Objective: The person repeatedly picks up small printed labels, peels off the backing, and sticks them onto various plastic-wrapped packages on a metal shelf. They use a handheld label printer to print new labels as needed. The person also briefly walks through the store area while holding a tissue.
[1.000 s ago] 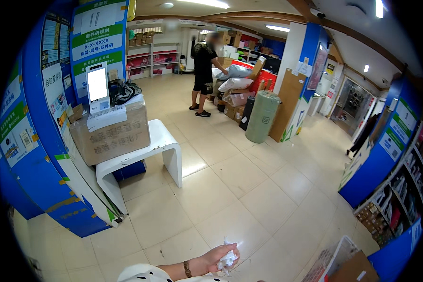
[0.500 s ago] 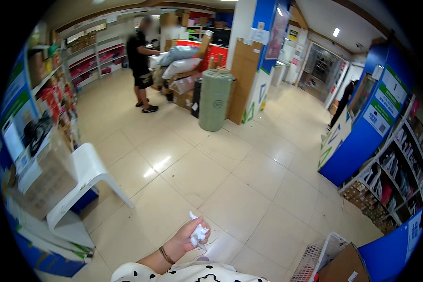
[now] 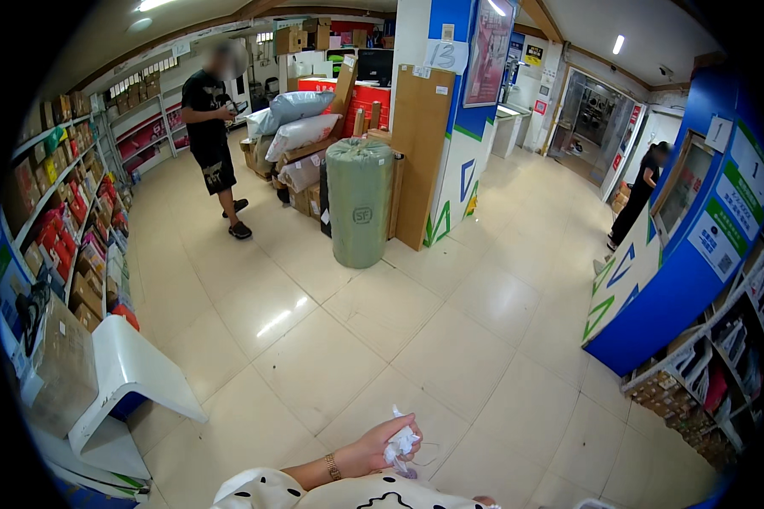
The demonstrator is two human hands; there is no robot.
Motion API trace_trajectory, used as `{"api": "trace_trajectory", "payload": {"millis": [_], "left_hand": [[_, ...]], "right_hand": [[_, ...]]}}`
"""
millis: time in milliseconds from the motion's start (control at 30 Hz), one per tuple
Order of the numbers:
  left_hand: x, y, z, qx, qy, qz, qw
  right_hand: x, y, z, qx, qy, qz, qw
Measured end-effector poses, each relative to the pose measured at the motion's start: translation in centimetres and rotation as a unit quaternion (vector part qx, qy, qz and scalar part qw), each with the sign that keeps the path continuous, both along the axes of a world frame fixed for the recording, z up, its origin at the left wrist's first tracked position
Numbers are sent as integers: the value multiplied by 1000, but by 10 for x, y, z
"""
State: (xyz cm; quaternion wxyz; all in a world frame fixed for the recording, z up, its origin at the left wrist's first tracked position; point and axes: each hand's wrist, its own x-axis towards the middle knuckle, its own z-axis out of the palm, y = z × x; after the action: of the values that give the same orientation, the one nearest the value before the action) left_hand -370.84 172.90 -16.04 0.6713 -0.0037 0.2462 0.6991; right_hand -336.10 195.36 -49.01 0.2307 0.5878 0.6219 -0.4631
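My left hand (image 3: 373, 450), with a bracelet at the wrist, is in front of my body near the lower edge. Its fingers are closed round a crumpled white tissue (image 3: 402, 443), and part of that sticks out above and below the grip. A thin line curves out beside the tissue, too fine to make out. Only a small skin-coloured patch (image 3: 485, 500) shows at the lower edge right of my shirt. It may be part of my right hand, but no fingers can be told there.
A white stool (image 3: 136, 373) and a carton (image 3: 62, 360) stand at left, by shelves of parcels (image 3: 85, 220). Ahead, a wrapped green cylinder (image 3: 361, 204) stands beside stacked sacks (image 3: 301, 136). One person (image 3: 208, 127) stands behind, another (image 3: 641, 191) near the blue booth (image 3: 654, 288).
My view has shifted, so the stool sits lower left and the booth nearer. The white basket at lower right has nearly left view. My left hand still grips the tissue, now further right.
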Motion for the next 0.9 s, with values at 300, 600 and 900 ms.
{"api": "trace_trajectory", "payload": {"millis": [300, 600, 900], "left_hand": [[-125, 225, -6, -25, -58, 76, 995], [-288, 520, 23, -70, 3, -32, 997], [-339, 848, 12, -27, -7, -140, 990]], "right_hand": [[-182, 272, 28, 73, 134, -49, 987], [-189, 465, -64, 3, -121, 406, 906], [-301, 677, 36, -116, -199, -18, 973]]}}
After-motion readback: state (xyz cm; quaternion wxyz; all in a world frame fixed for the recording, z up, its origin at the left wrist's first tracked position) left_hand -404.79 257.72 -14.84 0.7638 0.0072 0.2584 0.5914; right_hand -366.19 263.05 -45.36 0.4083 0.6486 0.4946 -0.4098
